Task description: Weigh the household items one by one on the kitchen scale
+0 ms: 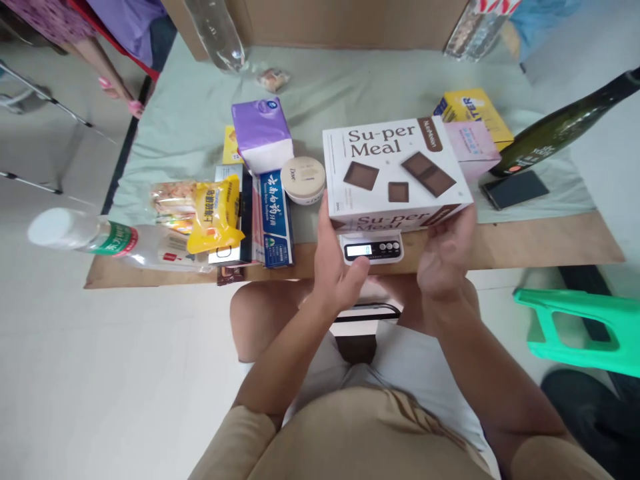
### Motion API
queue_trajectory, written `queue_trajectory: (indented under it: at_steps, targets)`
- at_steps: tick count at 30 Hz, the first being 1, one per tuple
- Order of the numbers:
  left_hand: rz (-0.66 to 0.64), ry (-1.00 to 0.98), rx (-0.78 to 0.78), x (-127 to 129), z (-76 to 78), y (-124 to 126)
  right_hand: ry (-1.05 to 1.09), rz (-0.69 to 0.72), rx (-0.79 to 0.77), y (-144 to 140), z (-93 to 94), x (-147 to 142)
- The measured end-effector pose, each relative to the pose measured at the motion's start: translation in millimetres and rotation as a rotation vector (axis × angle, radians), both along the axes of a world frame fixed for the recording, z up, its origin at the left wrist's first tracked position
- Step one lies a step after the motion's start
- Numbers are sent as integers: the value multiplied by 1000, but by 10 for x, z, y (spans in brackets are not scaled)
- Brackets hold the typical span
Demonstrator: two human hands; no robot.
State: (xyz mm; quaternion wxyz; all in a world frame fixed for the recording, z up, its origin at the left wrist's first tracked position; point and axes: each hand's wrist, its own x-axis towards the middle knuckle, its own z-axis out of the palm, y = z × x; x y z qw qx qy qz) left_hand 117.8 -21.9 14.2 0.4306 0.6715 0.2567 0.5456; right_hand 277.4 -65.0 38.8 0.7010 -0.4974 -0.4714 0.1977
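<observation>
A white "Su-per Meal" box (395,170) with brown chocolate squares printed on it rests on a small white digital scale (373,249) at the table's near edge. My left hand (334,260) touches the box's left near corner, thumb close to the scale's display. My right hand (447,257) is at the box's right near corner, fingers spread against its front side. Neither hand is closed around the box.
Left of the scale lie a blue toothpaste box (274,217), a round Dove jar (303,179), a purple tissue pack (261,133), yellow snack bags (216,213) and a plastic bottle (100,237). Right: pink box (473,147), yellow box (475,110), phone (515,189), dark bottle (565,127), green stool (585,327).
</observation>
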Motion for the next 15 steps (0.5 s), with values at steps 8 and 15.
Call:
queue_trajectory:
  at_steps: [8, 15]
  targets:
    - [201, -115, -16, 192, 316, 577, -180, 74, 91, 603, 183, 208]
    - [220, 61, -187, 231, -42, 2072, -265, -80, -267, 1272, 300, 177]
